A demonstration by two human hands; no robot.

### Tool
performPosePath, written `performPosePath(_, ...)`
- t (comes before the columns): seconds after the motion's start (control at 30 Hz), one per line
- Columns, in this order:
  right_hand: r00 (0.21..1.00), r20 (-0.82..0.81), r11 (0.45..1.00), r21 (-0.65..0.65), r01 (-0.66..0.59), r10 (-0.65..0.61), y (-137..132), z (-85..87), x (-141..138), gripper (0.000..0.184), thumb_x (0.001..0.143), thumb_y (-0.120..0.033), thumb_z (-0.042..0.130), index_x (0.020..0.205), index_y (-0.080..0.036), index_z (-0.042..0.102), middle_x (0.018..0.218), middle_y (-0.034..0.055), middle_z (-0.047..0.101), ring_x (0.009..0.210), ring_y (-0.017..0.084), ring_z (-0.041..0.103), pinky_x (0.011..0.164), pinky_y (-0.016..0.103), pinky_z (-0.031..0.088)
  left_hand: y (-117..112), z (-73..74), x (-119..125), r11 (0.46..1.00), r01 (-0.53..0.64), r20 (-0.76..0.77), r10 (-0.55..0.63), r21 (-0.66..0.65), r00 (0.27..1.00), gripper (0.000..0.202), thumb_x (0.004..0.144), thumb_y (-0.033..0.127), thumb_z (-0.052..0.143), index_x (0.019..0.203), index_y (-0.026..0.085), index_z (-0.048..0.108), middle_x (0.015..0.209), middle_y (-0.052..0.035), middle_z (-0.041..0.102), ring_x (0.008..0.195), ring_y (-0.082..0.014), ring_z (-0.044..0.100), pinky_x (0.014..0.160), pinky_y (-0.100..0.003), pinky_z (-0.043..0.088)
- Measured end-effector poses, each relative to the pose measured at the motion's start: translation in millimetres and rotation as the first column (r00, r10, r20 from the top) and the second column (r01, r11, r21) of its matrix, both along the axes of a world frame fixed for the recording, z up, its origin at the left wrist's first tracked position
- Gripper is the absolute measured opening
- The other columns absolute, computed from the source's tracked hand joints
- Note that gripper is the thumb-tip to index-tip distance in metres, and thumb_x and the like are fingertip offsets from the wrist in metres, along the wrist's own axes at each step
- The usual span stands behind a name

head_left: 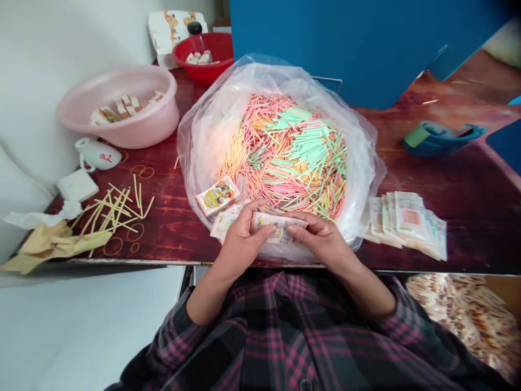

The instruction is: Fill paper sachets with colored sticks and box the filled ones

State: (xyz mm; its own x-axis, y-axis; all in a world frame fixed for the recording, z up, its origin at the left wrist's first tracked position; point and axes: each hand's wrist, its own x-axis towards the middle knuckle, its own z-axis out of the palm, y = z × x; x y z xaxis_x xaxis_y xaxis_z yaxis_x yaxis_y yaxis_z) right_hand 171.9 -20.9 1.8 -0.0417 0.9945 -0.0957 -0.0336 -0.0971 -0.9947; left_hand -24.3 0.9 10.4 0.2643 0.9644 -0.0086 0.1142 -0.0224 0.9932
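Observation:
Both of my hands hold one small printed paper packet (277, 224) at the near rim of a big clear plastic bag (203, 141). My left hand (241, 243) pinches its left end, and my right hand (321, 238) pinches its right end. The bag is full of thin pink, green and yellow sticks (288, 155). Two more printed packets (217, 195) lie on the sticks just left of my left hand.
A row of flat printed packets (407, 224) lies right of the bag. On the dark wooden table (448, 174) stand a pink basin (118, 106), a red bowl (205, 54), a white cup (96, 155), loose yellow sticks (114, 212) and a blue tape dispenser (439, 138).

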Motion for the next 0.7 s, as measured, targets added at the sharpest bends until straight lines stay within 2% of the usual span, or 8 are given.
performPosePath(0.07,1.0,-0.02,1.0,0.0,0.023,-0.023,-3.6,-0.2,-1.2,0.036,0.073,-0.054,0.084,0.095,-0.026,0.08,0.087,0.0016,0.077,0.071,0.015,0.064,0.067,0.029,0.055,-4.5,-0.4,5.2,0.997,0.003,0.074,0.003,-0.08,0.997,0.048,0.084,0.03,0.073,0.13,0.027,0.061,0.11,-0.0034,0.073,0.096,-0.0217,0.069,0.085,-0.035,0.056)
performPosePath(0.13,0.998,0.011,0.998,-0.007,0.059,-0.059,-5.6,-0.7,-2.9,0.034,0.073,-0.056,0.083,0.085,-0.024,0.078,0.074,0.0,0.071,0.064,0.014,0.059,0.061,0.028,0.051,-9.6,-1.1,10.7,0.991,-0.006,0.114,0.022,-0.134,0.993,0.043,0.083,0.031,0.073,0.125,0.026,0.062,0.101,-0.0014,0.072,0.085,-0.0182,0.066,0.078,-0.031,0.055)
performPosePath(0.3,0.976,0.203,0.995,0.083,0.061,-0.077,-6.2,1.3,-5.0,0.05,0.084,-0.065,0.069,0.061,-0.022,0.063,0.049,-0.0047,0.045,0.048,0.011,0.04,0.047,0.026,0.034,-15.2,-1.3,15.5,0.98,-0.052,0.134,0.079,-0.193,0.988,0.028,0.089,0.038,0.068,0.113,0.024,0.065,0.075,0.0037,0.061,0.065,-0.0131,0.054,0.061,-0.025,0.047)
performPosePath(0.4,0.944,0.321,0.979,0.204,0.012,-0.078,-2.8,4.1,-3.5,0.062,0.09,-0.069,0.059,0.052,-0.022,0.046,0.049,-0.0045,0.039,0.048,0.01,0.036,0.049,0.027,0.031,-11.4,1.9,10.7,0.992,0.025,0.055,-0.019,-0.12,0.998,0.021,0.088,0.036,0.069,0.105,0.023,0.07,0.075,0.0025,0.063,0.066,-0.0135,0.054,0.064,-0.026,0.046)
performPosePath(0.5,0.895,0.446,0.955,0.259,-0.147,0.016,7.7,6.7,1.3,0.065,0.095,-0.07,0.05,0.052,-0.022,0.04,0.051,-0.0041,0.037,0.05,0.01,0.035,0.051,0.027,0.029,-5.2,5.9,2.2,0.993,0.098,-0.086,-0.092,0.065,0.992,0.011,0.088,0.033,0.07,0.087,0.022,0.073,0.085,-0.002,0.07,0.08,-0.0171,0.062,0.078,-0.03,0.05)
performPosePath(0.6,0.775,0.629,0.911,0.287,-0.296,0.053,29.4,10.6,7.5,0.059,0.102,-0.059,0.044,0.059,-0.02,0.053,0.057,-0.0013,0.047,0.057,0.012,0.045,0.057,0.026,0.036,-0.1,7.1,-7.8,0.965,0.057,-0.202,-0.005,0.255,0.979,0.012,0.091,0.029,0.067,0.082,0.022,0.072,0.099,-0.0057,0.072,0.096,-0.0202,0.066,0.091,-0.035,0.051)
performPosePath(0.63,0.707,0.707,0.906,0.288,-0.31,0.017,38.8,12.4,8.7,0.053,0.104,-0.052,0.044,0.066,-0.019,0.06,0.063,0.0011,0.055,0.063,0.014,0.053,0.062,0.027,0.04,1.2,6.4,-11.0,0.953,0.036,-0.237,0.038,0.302,0.971,0.012,0.091,0.028,0.066,0.081,0.022,0.071,0.101,-0.0063,0.073,0.098,-0.0208,0.066,0.094,-0.036,0.051)
performPosePath(0.7,0.504,0.862,0.92,0.237,-0.313,-0.051,58.3,16.7,7.3,0.041,0.105,-0.041,0.044,0.087,-0.017,0.073,0.082,0.0078,0.07,0.081,0.02,0.066,0.074,0.029,0.046,2.8,3.8,-16.3,0.931,0.015,-0.307,0.105,0.365,0.946,0.013,0.092,0.026,0.064,0.081,0.022,0.068,0.098,-0.0061,0.073,0.096,-0.0212,0.066,0.092,-0.037,0.05)
